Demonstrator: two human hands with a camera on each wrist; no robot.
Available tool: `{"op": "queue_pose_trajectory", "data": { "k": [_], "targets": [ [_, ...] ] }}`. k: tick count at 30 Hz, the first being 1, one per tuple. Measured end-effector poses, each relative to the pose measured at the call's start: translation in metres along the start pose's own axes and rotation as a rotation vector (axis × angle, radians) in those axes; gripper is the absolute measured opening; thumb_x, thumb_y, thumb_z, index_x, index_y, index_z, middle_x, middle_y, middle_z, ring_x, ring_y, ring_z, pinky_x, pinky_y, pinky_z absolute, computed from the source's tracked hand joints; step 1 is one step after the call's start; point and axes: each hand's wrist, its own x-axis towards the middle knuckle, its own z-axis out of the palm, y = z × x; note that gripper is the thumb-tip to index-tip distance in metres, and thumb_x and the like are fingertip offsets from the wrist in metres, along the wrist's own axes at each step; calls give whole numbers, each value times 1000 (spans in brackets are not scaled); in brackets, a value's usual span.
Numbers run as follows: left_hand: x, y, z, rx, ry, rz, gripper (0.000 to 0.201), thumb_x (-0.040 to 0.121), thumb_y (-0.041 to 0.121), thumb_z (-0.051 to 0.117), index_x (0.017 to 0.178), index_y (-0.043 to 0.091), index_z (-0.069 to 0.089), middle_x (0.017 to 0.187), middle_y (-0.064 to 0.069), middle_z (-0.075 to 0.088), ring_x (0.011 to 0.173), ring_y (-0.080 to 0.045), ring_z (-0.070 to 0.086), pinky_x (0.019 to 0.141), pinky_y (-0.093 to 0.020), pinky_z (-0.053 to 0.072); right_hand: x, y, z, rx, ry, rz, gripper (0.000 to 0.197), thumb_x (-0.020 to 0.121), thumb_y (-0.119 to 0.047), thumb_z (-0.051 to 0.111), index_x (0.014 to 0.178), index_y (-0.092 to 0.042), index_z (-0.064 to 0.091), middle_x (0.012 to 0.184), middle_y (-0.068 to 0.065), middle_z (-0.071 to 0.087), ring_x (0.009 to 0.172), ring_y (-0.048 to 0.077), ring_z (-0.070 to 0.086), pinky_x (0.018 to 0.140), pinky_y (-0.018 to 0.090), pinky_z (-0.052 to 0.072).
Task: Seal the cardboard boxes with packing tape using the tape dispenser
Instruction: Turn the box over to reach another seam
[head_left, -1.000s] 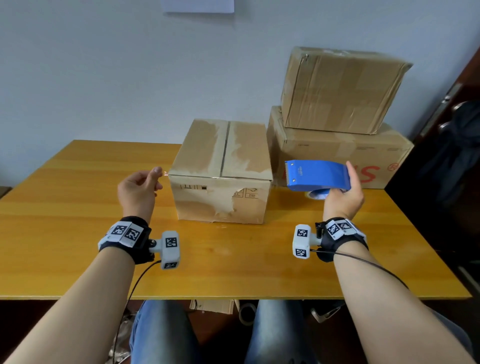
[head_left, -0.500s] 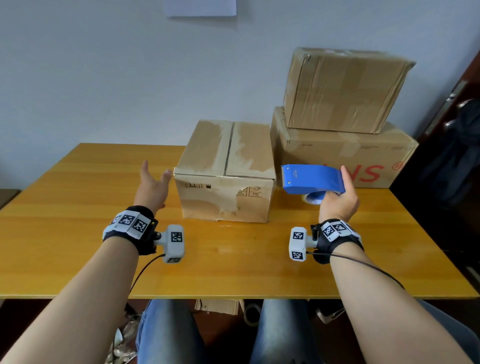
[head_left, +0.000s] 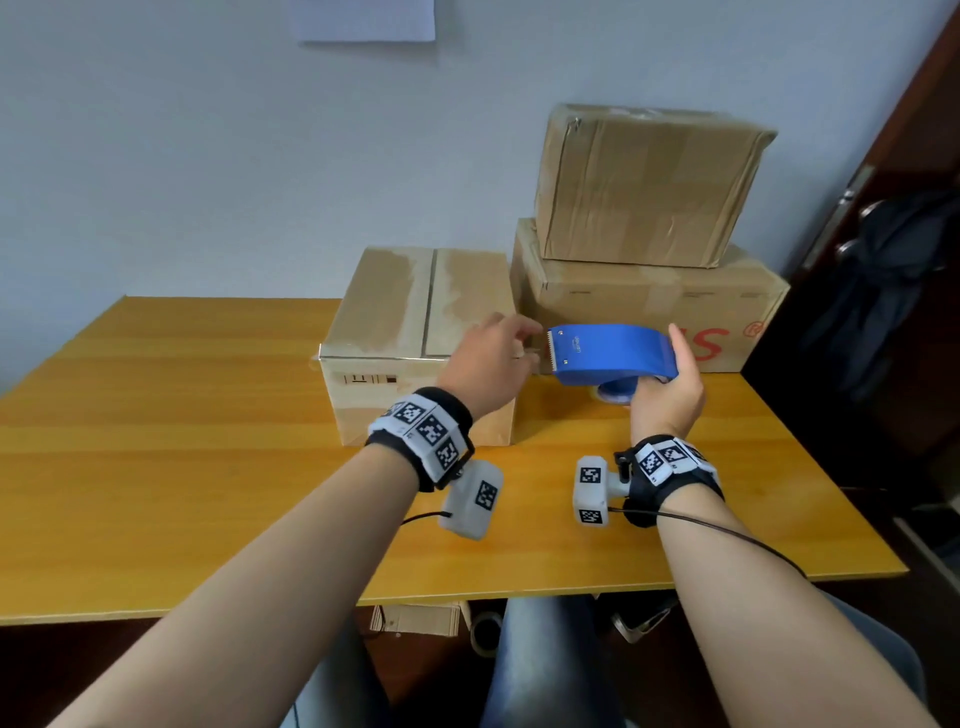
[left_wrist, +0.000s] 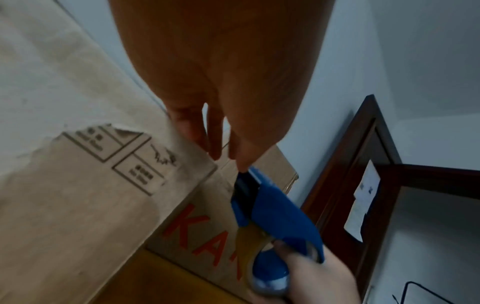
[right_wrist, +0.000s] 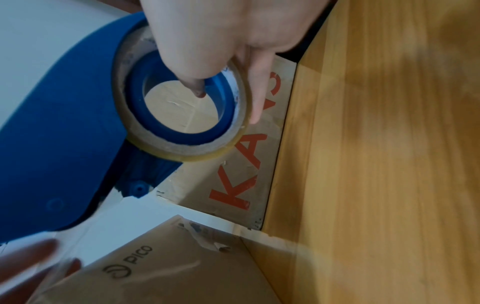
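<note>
My right hand (head_left: 670, 374) grips the rear of a blue tape dispenser (head_left: 608, 353) and holds it level above the table, to the right of a small cardboard box (head_left: 415, 322) whose top seam shows as a dark line. In the right wrist view a finger (right_wrist: 194, 82) hooks into the core of the clear tape roll (right_wrist: 182, 148). My left hand (head_left: 530, 343) reaches across the small box, its fingertips (left_wrist: 226, 158) at the dispenser's (left_wrist: 280, 214) toothed front end. Its fingers look extended. Any tape between them is not visible.
Two larger taped boxes are stacked at the back right, the lower one (head_left: 649, 306) with red letters and the upper one (head_left: 644, 182) on top. The wooden table (head_left: 182, 415) runs to the left. A dark door (head_left: 909, 156) and hanging dark bag (head_left: 893, 270) stand at the right.
My left hand swung from the left side of the small box, over its front right corner, to the dispenser's front end. The right hand kept its hold on the dispenser.
</note>
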Motion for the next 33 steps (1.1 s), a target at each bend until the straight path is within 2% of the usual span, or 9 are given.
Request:
{"op": "queue_pose_trajectory", "data": {
  "k": [3, 6, 9, 12, 17, 21, 23, 26, 33],
  "targets": [
    [10, -3, 13, 106, -36, -28, 37, 99, 20, 52, 136, 15, 55, 127, -9, 57, 119, -30, 47, 103, -36, 37, 5, -6, -5, -38, -32, -30, 66, 90, 11, 49, 143, -27, 55, 124, -15, 58, 112, 2, 53, 69, -6, 37],
    [16, -5, 19, 114, -39, 2, 38, 98, 34, 48, 135, 25, 47, 119, -4, 61, 114, -27, 52, 100, -34, 33, 10, -12, -9, -135, -75, -100, 69, 89, 13, 47, 144, -29, 55, 119, -16, 56, 107, 1, 51, 70, -6, 35],
    [16, -5, 21, 173, -51, 52, 36, 97, 47, 42, 129, 30, 44, 112, -2, 63, 108, -26, 55, 99, -38, 36, 16, -16, -12, -203, -105, -189, 69, 89, 12, 47, 143, -31, 55, 117, -11, 62, 104, 9, 56, 77, 5, 42],
    [13, -4, 20, 180, -29, 53, 32, 99, 44, 47, 127, 29, 51, 119, -1, 62, 109, -27, 52, 97, -37, 39, 19, -17, -13, -286, -142, -265, 73, 86, 13, 46, 143, -34, 56, 118, -3, 66, 103, 15, 59, 78, 25, 48],
    [8, -2, 20, 193, -16, 40, 31, 100, 35, 52, 128, 23, 58, 129, -2, 58, 112, -29, 47, 92, -34, 38, 16, -24, -13, -378, -206, -313, 78, 84, 17, 45, 140, -35, 58, 117, -3, 62, 95, 14, 54, 73, 33, 53],
    [8, 1, 20, 150, 7, 48, 27, 100, 33, 53, 125, 29, 57, 128, 5, 59, 110, -26, 46, 85, -33, 40, 18, -32, -15, -442, -226, -361, 80, 81, 18, 43, 140, -35, 59, 122, 5, 60, 104, 24, 53, 77, 40, 51],
    [8, 1, 21, 135, 11, 37, 26, 100, 32, 53, 125, 30, 61, 127, 7, 60, 110, -24, 44, 83, -31, 39, 22, -34, -14, -466, -231, -417, 81, 78, 18, 44, 138, -33, 60, 111, 4, 60, 92, 27, 54, 70, 45, 53],
    [10, -1, 24, 114, 8, 15, 27, 100, 31, 53, 126, 28, 64, 116, 6, 66, 112, -23, 44, 83, -30, 37, 28, -34, -14, -488, -252, -467, 80, 75, 18, 46, 136, -31, 62, 106, -2, 61, 87, 23, 55, 63, 41, 53],
    [13, -6, 26, 87, -17, -20, 26, 100, 34, 52, 123, 29, 64, 103, 6, 72, 111, -25, 48, 94, -34, 41, 31, -38, -12, -509, -272, -513, 74, 76, 16, 48, 132, -29, 65, 109, -2, 63, 92, 23, 58, 65, 40, 53]
  ]
}}
